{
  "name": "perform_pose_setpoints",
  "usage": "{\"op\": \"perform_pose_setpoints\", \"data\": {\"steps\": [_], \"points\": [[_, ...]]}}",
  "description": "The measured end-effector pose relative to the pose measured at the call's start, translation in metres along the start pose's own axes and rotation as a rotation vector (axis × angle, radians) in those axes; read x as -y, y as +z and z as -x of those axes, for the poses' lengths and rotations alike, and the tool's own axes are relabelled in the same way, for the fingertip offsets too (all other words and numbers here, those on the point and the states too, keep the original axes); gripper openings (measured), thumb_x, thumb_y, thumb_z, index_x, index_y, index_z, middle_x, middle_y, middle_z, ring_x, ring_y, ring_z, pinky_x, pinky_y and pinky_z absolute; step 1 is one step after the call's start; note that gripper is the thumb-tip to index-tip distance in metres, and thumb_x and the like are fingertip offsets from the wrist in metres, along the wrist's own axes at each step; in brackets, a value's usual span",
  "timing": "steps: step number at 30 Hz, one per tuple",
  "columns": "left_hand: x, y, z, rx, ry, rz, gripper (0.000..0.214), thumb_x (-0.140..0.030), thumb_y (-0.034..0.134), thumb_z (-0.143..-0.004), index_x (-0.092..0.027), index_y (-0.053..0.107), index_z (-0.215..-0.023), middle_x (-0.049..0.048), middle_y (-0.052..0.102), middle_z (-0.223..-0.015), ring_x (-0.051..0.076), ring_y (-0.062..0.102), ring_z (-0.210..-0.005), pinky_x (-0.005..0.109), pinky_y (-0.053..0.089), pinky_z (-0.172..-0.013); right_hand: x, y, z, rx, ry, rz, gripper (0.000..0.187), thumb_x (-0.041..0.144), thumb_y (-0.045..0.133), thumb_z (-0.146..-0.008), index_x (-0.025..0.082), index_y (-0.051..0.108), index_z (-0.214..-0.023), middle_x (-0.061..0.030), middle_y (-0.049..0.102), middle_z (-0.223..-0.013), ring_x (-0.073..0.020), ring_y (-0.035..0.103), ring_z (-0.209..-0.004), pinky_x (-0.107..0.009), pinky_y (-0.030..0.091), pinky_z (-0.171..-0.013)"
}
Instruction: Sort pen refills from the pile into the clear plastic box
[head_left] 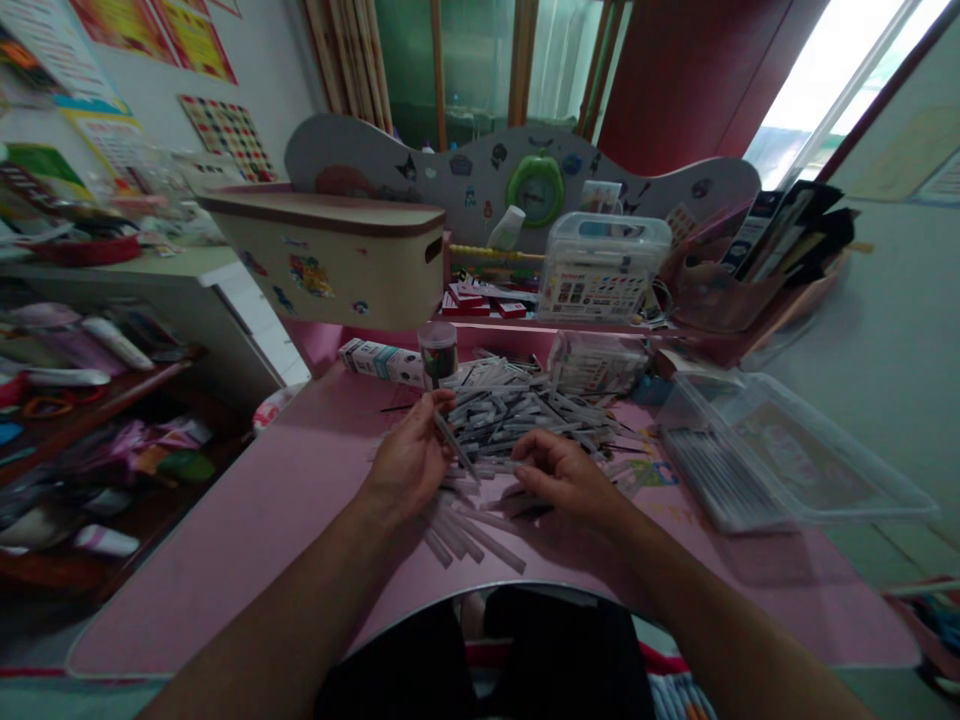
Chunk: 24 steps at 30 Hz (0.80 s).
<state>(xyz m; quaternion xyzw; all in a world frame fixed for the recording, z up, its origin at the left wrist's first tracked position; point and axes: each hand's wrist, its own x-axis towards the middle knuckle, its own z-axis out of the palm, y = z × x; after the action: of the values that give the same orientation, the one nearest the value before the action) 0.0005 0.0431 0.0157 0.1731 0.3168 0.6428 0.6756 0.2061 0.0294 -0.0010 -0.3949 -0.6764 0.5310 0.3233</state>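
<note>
My left hand point(415, 455) is closed round a thin grey pen-like stick point(455, 445), which slants down to the right from the fingers. My right hand point(562, 475) hovers low over the table with its fingers curled together; what they hold, if anything, I cannot make out. Beyond both hands lies a big heap of grey and whitish pen-like sticks point(517, 405). Several pale translucent tubes point(487, 540) lie fanned out on the pink table point(300, 520), below and between my hands. Darker slim pieces lie beneath my right hand, partly hidden by it.
A clear plastic box point(724, 480) at the right holds a row of grey sticks, its lid point(825, 450) lying open. Behind the heap stand a clear cup point(438, 352), a long white carton point(382, 361) and a clear case point(596, 362). A shelf above carries a cream bin point(337, 265) and a handled case point(604, 268).
</note>
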Motion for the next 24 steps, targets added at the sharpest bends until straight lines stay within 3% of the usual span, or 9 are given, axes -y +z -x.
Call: {"op": "perform_pose_setpoints", "data": {"steps": [4, 7, 13, 24], "points": [[0.0015, -0.0051, -0.0027, 0.067, 0.071, -0.007, 0.017, -0.030, 0.063, -0.091, -0.014, 0.066, -0.087, 0.0012, 0.062, -0.075, 0.007, 0.053, -0.053, 0.015, 0.045, -0.044, -0.0036, -0.0015, 0.0011, -0.033, -0.004, -0.063, 0.020, 0.034, 0.063, -0.084, 0.019, 0.056, -0.095, 0.0045, 0.052, -0.068, -0.0082, 0.050, -0.058, -0.018, 0.037, -0.053], [0.0027, -0.0057, -0.0027, 0.053, 0.107, -0.033, 0.016, -0.028, 0.065, -0.089, -0.014, 0.065, -0.082, 0.0014, 0.063, -0.077, 0.007, 0.057, -0.058, 0.017, 0.054, -0.054, -0.0038, -0.0030, 0.0009, -0.095, -0.022, -0.128, 0.020, 0.035, 0.063, -0.085, 0.019, 0.056, -0.095, 0.0041, 0.052, -0.070, -0.0091, 0.052, -0.059, -0.019, 0.040, -0.053], [0.0023, -0.0049, -0.0024, 0.026, 0.111, -0.038, 0.015, -0.026, 0.066, -0.089, -0.013, 0.067, -0.082, 0.0020, 0.065, -0.078, 0.008, 0.061, -0.061, 0.018, 0.058, -0.058, 0.0022, -0.0064, 0.0005, -0.245, -0.093, -0.151, 0.018, 0.035, 0.062, -0.084, 0.020, 0.056, -0.091, 0.0049, 0.050, -0.065, -0.0091, 0.046, -0.056, -0.021, 0.037, -0.053], [0.0036, -0.0027, 0.0000, 0.027, 0.098, -0.076, 0.013, -0.022, 0.066, -0.088, -0.011, 0.069, -0.082, 0.0024, 0.066, -0.074, 0.009, 0.064, -0.063, 0.020, 0.061, -0.061, 0.0014, -0.0063, -0.0019, -0.295, -0.114, -0.146, 0.021, 0.037, 0.062, -0.085, 0.019, 0.055, -0.093, 0.0032, 0.059, -0.066, -0.0097, 0.049, -0.055, -0.023, 0.035, -0.054]]}}
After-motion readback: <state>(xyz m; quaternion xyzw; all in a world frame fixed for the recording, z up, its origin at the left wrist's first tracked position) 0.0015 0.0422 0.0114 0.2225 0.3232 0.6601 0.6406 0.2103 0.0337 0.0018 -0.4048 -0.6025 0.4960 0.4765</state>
